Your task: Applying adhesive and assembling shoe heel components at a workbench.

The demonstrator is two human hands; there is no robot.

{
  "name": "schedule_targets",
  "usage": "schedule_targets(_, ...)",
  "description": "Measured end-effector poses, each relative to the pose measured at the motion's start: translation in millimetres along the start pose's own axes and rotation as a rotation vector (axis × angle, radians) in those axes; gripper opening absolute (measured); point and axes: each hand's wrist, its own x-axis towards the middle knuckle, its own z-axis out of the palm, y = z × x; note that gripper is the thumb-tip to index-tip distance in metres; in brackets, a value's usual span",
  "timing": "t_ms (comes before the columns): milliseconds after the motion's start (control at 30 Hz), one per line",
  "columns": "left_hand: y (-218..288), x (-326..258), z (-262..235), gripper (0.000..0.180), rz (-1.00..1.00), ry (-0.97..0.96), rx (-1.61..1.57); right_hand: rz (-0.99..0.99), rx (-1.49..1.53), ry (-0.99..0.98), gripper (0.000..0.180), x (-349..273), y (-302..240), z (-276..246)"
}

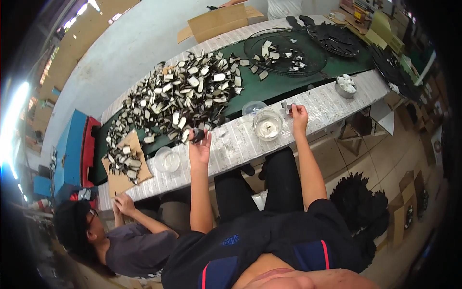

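My left hand [200, 147] is closed loosely around a small black piece [196, 136], palm turned up, at the near edge of a large heap of black pieces with white oval faces [185, 91]. Farther right, my right hand [299, 117] pinches a small grey piece [287, 107] whose kind I cannot make out. Between the hands, nearer the right one, stands a clear round bowl [267, 126] with something pale at its bottom. A clear round lid or dish [253, 107] lies just behind that bowl. Left of my left hand is another clear tub [167, 160].
A co-worker's hands [124, 204] are at the left table edge, by a cardboard sheet [111, 185] bearing more pieces. On the green belt [269, 87] lies a round black-rimmed tray [246, 52]. A metal bowl [346, 91] of white pieces stands right; a black pile [358, 204] covers floor.
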Motion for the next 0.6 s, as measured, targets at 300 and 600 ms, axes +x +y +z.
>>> schedule_targets(300, -37.5, -147.0, -54.2, 0.054, -0.112, 0.199, 0.263, 0.010, 0.030, 0.000, 0.019, 1.1, 4.0, -3.8)
schedule_targets(600, -59.2, -168.2, -64.6, 0.036, -0.176, -0.117, 0.545, 0.213, 0.511, 0.032, 0.010, -9.5, 3.8, -30.3)
